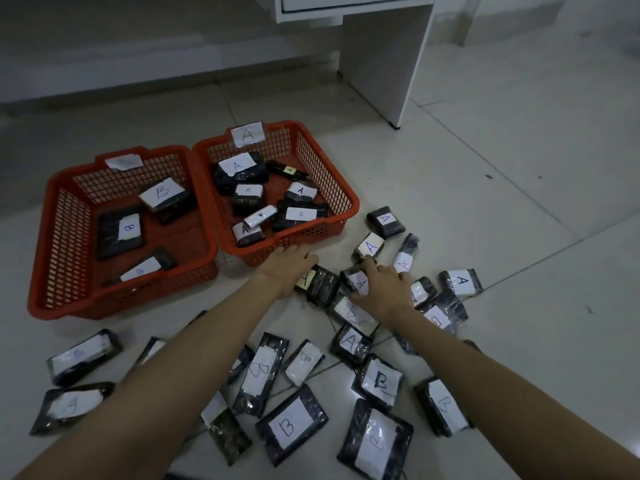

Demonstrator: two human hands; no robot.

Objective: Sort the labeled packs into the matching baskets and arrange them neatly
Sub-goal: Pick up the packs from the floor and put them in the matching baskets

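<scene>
My left hand [289, 268] gripped an A pack [317, 284] at 12 o'clock on the floor [519, 237]; right hand [384, 287] gripped another A pack [356, 280], basket A [346, 188] beyond.

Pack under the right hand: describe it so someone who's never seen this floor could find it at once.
Start at the orange basket tagged A, the right one of the two. On the floor just in front of its near right corner lies a cluster of black packs; the right hand rests on one, the small A pack. Its white label with a handwritten A shows beside the fingers, and it is the only pack that hand covers.
</scene>
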